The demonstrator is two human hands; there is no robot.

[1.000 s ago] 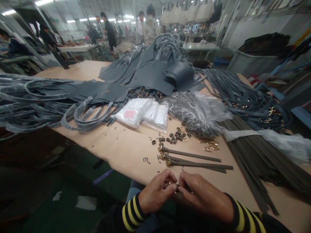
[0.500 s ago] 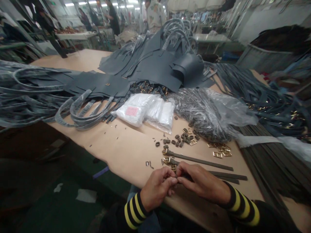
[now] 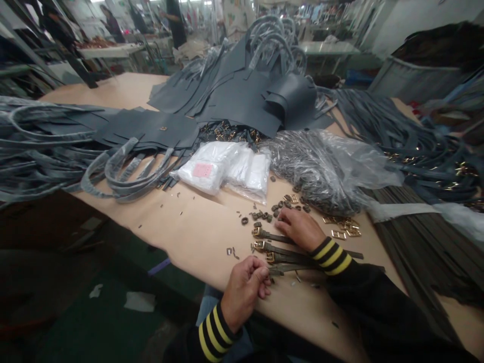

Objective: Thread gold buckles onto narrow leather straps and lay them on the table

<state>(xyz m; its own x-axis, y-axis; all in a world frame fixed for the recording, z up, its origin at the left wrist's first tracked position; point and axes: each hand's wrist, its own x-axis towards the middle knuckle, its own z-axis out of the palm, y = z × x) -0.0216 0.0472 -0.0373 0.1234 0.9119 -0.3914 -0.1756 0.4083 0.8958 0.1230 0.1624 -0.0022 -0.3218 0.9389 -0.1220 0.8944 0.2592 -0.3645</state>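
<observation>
Black sleeves, black cuffs with yellow stripes, faded blue legwear

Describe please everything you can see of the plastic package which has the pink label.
The plastic package is a plump, rumpled packet of shiny, clear-looking film with white contents, which I cannot identify. The roughly rectangular pink label shows marks too small to read. The package lies flat on the tan tabletop, in front of a heap of gold-coloured hardware. On its right, it lies against more white packets. Neither hand touches it.
</observation>
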